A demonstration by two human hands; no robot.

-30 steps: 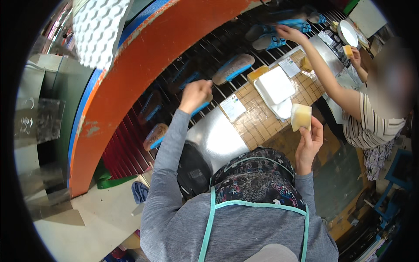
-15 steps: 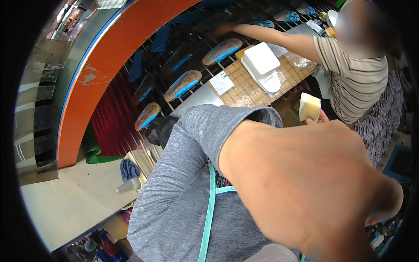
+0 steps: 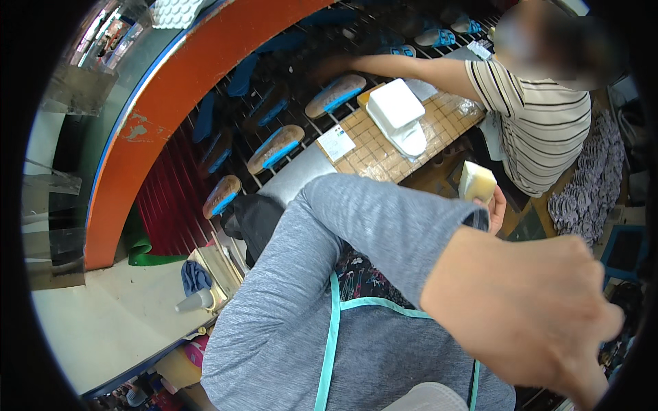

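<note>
The right hand [image 3: 499, 207] pinches a pale-yellow, foam-like block [image 3: 478, 182], just beyond the left wrist. I can't tell whether the left hand [image 3: 522, 296], crossed over, holds anything. A white, boxy container [image 3: 397, 101] sits ahead of both.

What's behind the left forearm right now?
Past the left forearm, part of the right hand shows, holding a pale yellow sponge. The right wrist and forearm are covered, so can't be seen.

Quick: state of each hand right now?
Left hand: cannot be told, palm side hidden.
Right hand: closed, holding a pale block.
</note>
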